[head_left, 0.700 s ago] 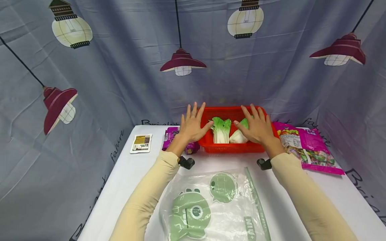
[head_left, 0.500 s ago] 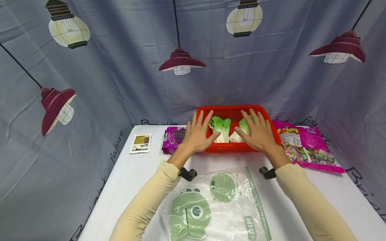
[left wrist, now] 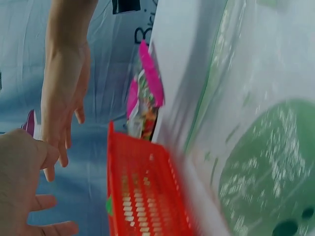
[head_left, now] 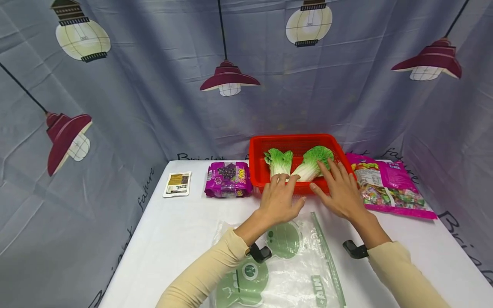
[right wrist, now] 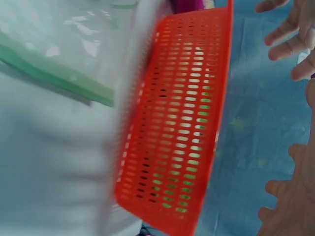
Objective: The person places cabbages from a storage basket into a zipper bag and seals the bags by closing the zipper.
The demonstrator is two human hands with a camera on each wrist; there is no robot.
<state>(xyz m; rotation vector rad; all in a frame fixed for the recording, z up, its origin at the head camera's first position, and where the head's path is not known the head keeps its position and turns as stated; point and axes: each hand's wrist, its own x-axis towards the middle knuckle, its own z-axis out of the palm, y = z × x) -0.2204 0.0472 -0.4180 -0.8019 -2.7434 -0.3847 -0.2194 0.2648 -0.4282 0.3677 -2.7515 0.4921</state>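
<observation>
We could read "100%" on the purple snack packet [head_left: 228,179]. The backdrop cloth [head_left: 154,128] bore the script word "future" at the table's left edge. Print on the clear zip bag [head_left: 292,265] stayed too small to read.

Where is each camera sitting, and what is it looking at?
Head: sits high and looks down the table at the red basket, both hands and sleeves.
Left wrist: sits low by the left hand, looking along the basket's wall; the right hand shows too.
Right wrist: sits low, looking at the basket wall; fingers show at the edge.
All three share the basket.
</observation>
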